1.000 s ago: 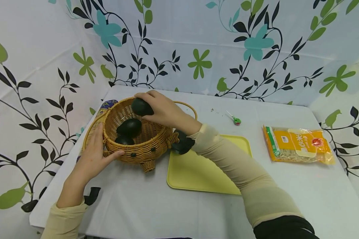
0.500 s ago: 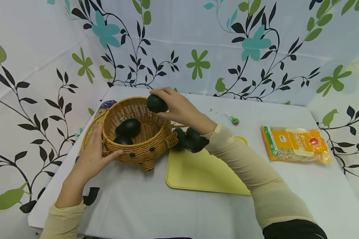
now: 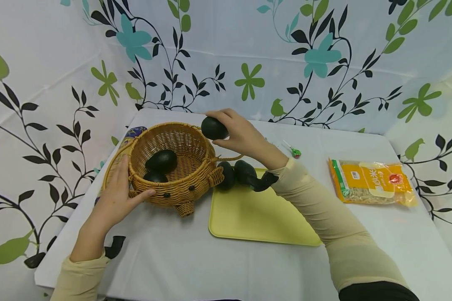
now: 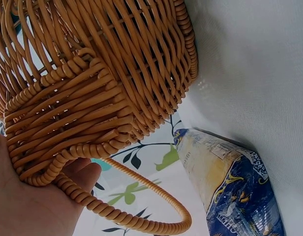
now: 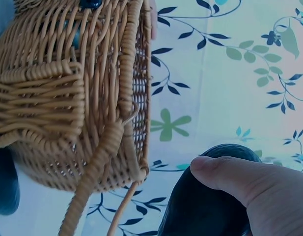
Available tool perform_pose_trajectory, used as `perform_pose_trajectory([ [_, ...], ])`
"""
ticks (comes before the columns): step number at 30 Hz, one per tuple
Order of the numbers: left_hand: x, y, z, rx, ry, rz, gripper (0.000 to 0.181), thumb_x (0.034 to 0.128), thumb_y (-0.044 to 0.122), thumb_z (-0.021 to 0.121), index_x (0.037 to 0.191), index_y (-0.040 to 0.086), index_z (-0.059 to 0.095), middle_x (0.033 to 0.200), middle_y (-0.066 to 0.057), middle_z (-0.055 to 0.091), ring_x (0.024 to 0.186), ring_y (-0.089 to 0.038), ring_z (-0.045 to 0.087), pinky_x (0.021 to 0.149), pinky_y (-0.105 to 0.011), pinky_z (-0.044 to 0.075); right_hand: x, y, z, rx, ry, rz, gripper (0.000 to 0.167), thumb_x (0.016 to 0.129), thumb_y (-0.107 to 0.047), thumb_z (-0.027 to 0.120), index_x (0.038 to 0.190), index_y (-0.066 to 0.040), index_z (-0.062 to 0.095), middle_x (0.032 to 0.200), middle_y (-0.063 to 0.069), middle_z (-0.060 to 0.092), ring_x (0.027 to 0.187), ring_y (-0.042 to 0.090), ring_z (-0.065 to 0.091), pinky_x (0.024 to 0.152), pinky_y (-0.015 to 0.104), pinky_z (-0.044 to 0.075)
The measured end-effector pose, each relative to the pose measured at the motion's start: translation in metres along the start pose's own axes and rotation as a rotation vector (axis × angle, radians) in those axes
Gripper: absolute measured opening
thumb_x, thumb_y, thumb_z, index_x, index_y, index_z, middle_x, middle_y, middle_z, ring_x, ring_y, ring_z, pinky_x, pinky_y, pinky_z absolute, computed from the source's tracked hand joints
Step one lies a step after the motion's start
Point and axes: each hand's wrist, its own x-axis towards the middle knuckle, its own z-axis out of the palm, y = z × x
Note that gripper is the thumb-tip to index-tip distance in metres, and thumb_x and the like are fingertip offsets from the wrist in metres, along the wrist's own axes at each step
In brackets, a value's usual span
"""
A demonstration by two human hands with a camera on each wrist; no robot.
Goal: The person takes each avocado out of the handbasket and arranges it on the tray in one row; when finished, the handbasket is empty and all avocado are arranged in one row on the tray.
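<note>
Your right hand (image 3: pixel 241 133) is pinching an avocado (image 3: pixel 213 128) between thumb and fingers; left of that hand, the basket (image 3: pixel 178 190) is standing, your left hand (image 3: pixel 114 198) touching its side with extended fingers. Nearer you, the tray (image 3: pixel 256 217) is lying.

Bare left hand (image 3: pixel 114 196), bare right hand (image 3: pixel 241 133), plain beige left sleeve (image 3: pixel 77 279) bunched at the cuff, snug beige right sleeve (image 3: pixel 337 223) creased along the forearm, black cloth (image 3: pixel 378 292) above its hem, dark curved piece (image 3: pixel 115 247) jutting beside each wrist
</note>
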Motion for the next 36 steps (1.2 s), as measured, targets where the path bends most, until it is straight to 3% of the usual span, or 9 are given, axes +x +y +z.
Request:
perform_pose_trajectory([
  [16,-0.001,0.003,-0.002,-0.003,-0.011,-0.018,0.109,0.0844,0.051,0.064,0.151,0.010,-0.012,0.158,-0.020,-0.005,0.145,-0.044,0.002,0.106,-0.070,0.016,-0.030,0.032,-0.013,-0.015,0.004,0.081,0.067,0.082,-0.023,0.073,0.141,-0.019,0.042,0.133,0.015,0.048,0.116,0.029,0.055,0.095,0.044,0.049],
  [36,-0.001,0.002,-0.003,-0.018,-0.023,-0.015,0.109,0.0846,0.050,0.064,0.151,0.010,-0.013,0.159,-0.019,-0.008,0.145,-0.043,0.000,0.107,-0.070,0.015,-0.053,0.061,-0.029,-0.048,0.038,0.114,0.066,0.079,-0.018,0.076,0.138,-0.016,0.045,0.130,0.017,0.050,0.113,0.032,0.055,0.094,0.047,0.049],
])
